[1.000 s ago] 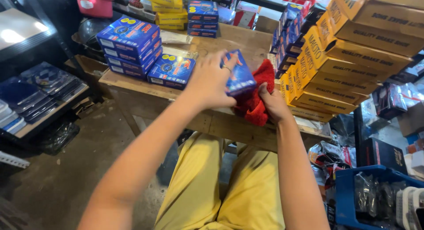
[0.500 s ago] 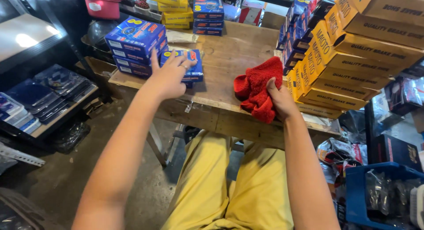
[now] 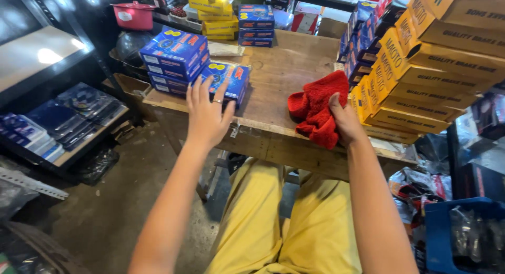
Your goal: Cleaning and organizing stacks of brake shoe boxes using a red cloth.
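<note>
My left hand (image 3: 208,119) hangs released, fingers spread and a ring on one of them, its fingertips over the near edge of a blue box (image 3: 227,79) without gripping it; I cannot tell whether they quite touch. My right hand (image 3: 344,121) is closed on a red cloth (image 3: 315,105), pinching its right side with the thumb on top.

Going down in size from there: the wooden surface (image 3: 279,69) carries everything and fills the middle of my view, its front edge just past my knees in yellow trousers (image 3: 284,226). At three o'clock from the cloth a tall leaning stack of yellow cartons (image 3: 421,90) takes up the right side, just beside my right hand. At ten o'clock from my left hand stands a pile of blue boxes (image 3: 173,58), touching the single blue box that lies flat at twelve o'clock from that hand. At twelve o'clock on the surface, at the far edge, there are more yellow boxes (image 3: 213,13) and a short stack of blue ones (image 3: 256,24). The red cloth lies bunched at the front right of the surface, at three o'clock from the blue box and well apart from it. At eleven o'clock, off the surface, a pink pot (image 3: 134,15) rests on a dark shelf.
</note>
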